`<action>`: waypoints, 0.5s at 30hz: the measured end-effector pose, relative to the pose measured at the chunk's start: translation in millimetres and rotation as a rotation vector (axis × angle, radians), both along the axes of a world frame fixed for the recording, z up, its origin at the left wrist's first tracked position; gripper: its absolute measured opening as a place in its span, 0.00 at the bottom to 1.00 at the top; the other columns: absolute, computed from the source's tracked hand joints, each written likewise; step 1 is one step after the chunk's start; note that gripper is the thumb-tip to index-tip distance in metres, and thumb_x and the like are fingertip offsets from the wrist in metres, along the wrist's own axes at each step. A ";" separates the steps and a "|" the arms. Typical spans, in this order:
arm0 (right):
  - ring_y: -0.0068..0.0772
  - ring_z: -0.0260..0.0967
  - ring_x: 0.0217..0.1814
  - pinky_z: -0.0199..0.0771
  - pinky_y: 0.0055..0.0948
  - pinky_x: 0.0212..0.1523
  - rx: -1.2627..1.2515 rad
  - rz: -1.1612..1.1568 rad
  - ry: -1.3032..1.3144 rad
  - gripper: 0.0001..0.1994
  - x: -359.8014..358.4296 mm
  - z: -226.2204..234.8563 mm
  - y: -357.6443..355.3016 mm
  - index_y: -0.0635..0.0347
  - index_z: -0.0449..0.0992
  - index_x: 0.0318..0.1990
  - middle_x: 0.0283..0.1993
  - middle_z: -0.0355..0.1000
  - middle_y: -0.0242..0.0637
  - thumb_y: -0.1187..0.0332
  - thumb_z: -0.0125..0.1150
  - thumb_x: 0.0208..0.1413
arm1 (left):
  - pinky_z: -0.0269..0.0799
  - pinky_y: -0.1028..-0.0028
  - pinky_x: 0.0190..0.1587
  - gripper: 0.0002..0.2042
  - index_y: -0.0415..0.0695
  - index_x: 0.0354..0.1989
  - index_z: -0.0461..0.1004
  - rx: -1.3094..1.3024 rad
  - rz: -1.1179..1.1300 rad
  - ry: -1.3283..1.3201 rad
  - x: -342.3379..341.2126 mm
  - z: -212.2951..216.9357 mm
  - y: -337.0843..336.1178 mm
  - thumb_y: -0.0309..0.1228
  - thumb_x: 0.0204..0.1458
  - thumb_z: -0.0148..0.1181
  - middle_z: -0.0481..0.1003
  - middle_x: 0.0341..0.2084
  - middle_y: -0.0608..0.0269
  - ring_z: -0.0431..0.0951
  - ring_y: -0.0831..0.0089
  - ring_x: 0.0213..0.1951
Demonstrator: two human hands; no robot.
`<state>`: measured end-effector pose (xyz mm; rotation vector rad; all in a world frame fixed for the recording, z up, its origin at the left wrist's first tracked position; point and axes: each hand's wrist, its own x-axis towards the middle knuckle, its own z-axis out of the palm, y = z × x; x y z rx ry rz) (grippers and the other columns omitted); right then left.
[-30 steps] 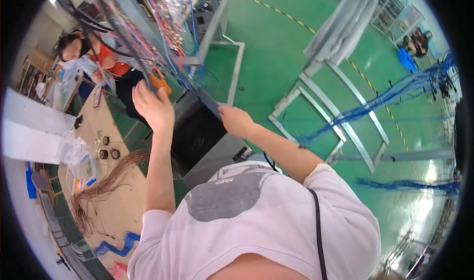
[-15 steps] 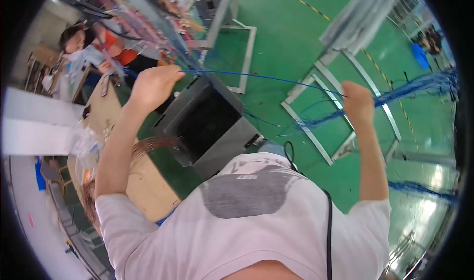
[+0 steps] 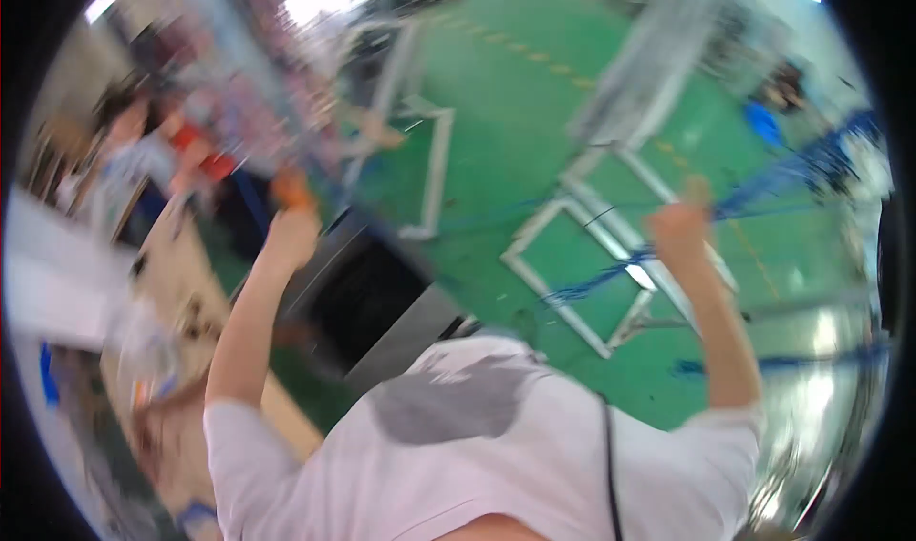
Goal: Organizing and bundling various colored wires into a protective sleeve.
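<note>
My left hand (image 3: 294, 238) is closed, held out above the left side of a grey box with a dark, open-looking middle (image 3: 372, 293). On the right my right hand (image 3: 679, 234) is raised in front of a metal frame, its fingers curled and smeared by motion. A thin blue wire (image 3: 496, 218) runs faintly between the two fists; blur hides much of it. Beside my right hand a thick bundle of blue wires (image 3: 792, 174) stretches toward the right edge, and its loose ends (image 3: 596, 283) hang over the frame.
A pale metal frame (image 3: 558, 307) stands on the green floor (image 3: 506, 121). At left is a long wooden table (image 3: 286, 403) with a clear plastic bag (image 3: 143, 341). Another person (image 3: 143, 164) is at the far left, near hanging pink wires. A second blue bundle (image 3: 792, 360) lies at right.
The view has shifted and blurred. My left hand sits lower in the picture, and so does my right hand. The blue wire, sharp and taut before, now shows only faintly.
</note>
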<state>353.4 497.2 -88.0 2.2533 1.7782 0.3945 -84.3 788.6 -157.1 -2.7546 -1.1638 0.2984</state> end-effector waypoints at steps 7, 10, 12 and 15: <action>0.33 0.66 0.29 0.57 0.36 0.48 0.464 0.485 0.528 0.03 -133.0 -17.8 97.5 0.55 0.71 0.18 0.20 0.67 0.36 0.69 0.51 0.36 | 0.55 0.67 0.51 0.15 0.36 0.44 0.61 -0.550 -0.414 -0.883 155.8 38.9 -123.9 0.30 0.49 0.46 0.66 0.40 0.46 0.64 0.55 0.46; 0.36 0.65 0.31 0.58 0.33 0.47 0.421 0.288 0.672 0.04 -140.9 0.2 93.6 0.57 0.71 0.22 0.23 0.67 0.37 0.70 0.50 0.39 | 0.60 0.72 0.27 0.12 0.38 0.25 0.64 -0.741 -0.103 -1.058 151.7 48.0 -129.6 0.34 0.52 0.40 0.64 0.17 0.60 0.64 0.66 0.22; 0.37 0.65 0.33 0.59 0.38 0.44 0.480 0.309 0.540 0.04 -119.8 -16.6 78.0 0.57 0.71 0.24 0.24 0.68 0.37 0.70 0.50 0.39 | 0.56 0.71 0.21 0.15 0.38 0.19 0.62 -0.608 -0.258 -1.015 131.0 60.9 -113.4 0.36 0.52 0.39 0.61 0.12 0.60 0.61 0.69 0.17; 0.36 0.64 0.27 0.59 0.36 0.39 0.152 0.117 0.043 0.03 -67.6 -36.1 43.1 0.53 0.72 0.19 0.19 0.64 0.33 0.70 0.51 0.34 | 0.56 0.67 0.23 0.14 0.37 0.20 0.63 -0.587 -0.212 -0.759 63.8 46.6 -69.6 0.34 0.50 0.40 0.62 0.14 0.52 0.62 0.60 0.19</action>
